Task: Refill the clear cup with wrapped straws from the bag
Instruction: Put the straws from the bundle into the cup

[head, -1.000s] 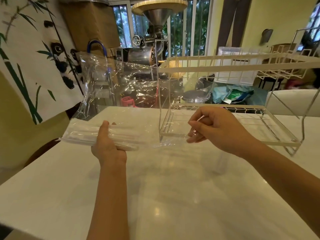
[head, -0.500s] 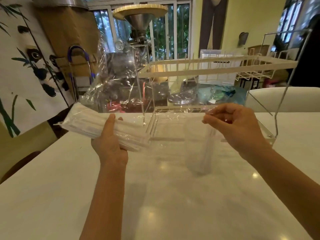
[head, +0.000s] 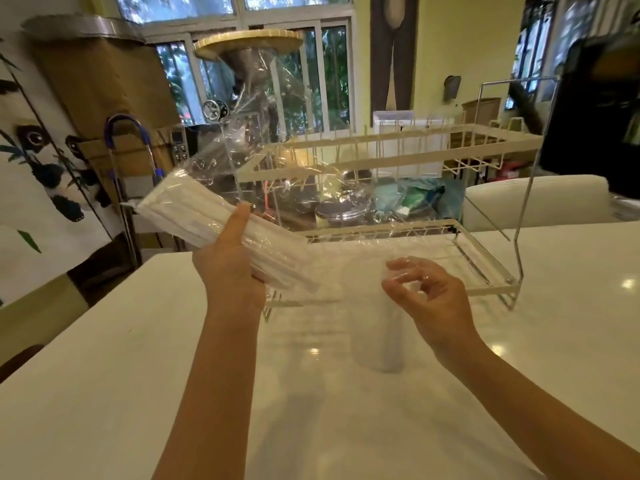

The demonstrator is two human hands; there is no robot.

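Observation:
My left hand (head: 228,268) grips a bundle of white wrapped straws (head: 204,220) through the clear plastic bag (head: 329,202) and holds it tilted, low end to the right. The bag's loose film billows up and rightward. The clear cup (head: 370,341) stands upright on the white table (head: 138,375), just below and right of the bundle's low end, with at least one pale straw inside. My right hand (head: 436,299) hovers over the cup's right rim. Its fingers are loosely curled and apart, partly behind the film, and I see nothing pinched between them.
A white two-tier wire dish rack (head: 381,161) stands right behind the cup and bag. A white chair back (head: 536,199) is beyond the table at the right. A panda-print cloth (head: 34,168) hangs at the left. Bare tabletop lies in front of the cup.
The left hand raised and tilted the straw bundle toward the cup. The right hand came down beside the cup's rim and its pinched fingers loosened.

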